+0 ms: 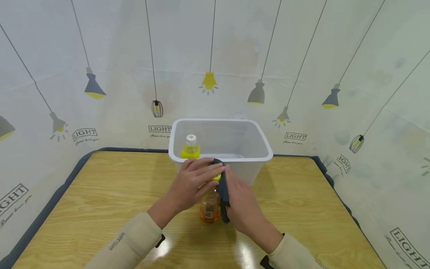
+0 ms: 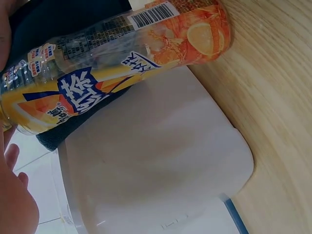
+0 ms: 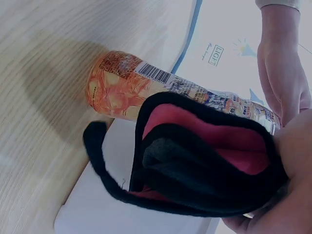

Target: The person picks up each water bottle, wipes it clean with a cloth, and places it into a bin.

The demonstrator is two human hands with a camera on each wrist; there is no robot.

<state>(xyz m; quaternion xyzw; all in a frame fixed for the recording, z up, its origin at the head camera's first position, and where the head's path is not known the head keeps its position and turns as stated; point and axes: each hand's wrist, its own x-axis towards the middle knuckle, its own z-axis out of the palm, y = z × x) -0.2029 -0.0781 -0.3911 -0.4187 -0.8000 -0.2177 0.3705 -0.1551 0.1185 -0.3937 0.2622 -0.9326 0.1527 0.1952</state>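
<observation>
Orange-tea bottle [image 1: 209,209]: Upright in the head view, amber liquid inside, on the near side of the bin; whether its base touches the table cannot be told.
Label [image 2: 80,90]: Orange slices, a barcode and bold Chinese characters, seen close up from the left wrist.
Left hand [image 1: 196,177]: Comes over the top of the bottle, fingers together across the yellow cap [image 1: 216,177] and thumb below them, clamped on the bottle's top end.
Right hand [image 1: 243,203]: Fingers held together, gripping a pouch at the bottle's right side; the fingertips reach up close to the left hand's.
Dark fabric pouch [image 3: 204,187]: Alongside the bottle, its mouth spread to bare a pinkish-red lining [image 3: 195,122], a strap [image 3: 100,156] hanging in a loop from its edge.
White plastic bin [image 1: 228,160]: Set just beyond the hands on the wooden table [image 1: 117,198].
Yellow-drink bottle [image 1: 190,151]: White-capped and upright inside the bin, toward its left wall.
Sleeves [image 1: 134,237]: Cream on both arms, dark lettering on the left one.
Backdrop [image 1: 124,112]: Pale covering printed with hanging lamps and the word "LIGHT".
</observation>
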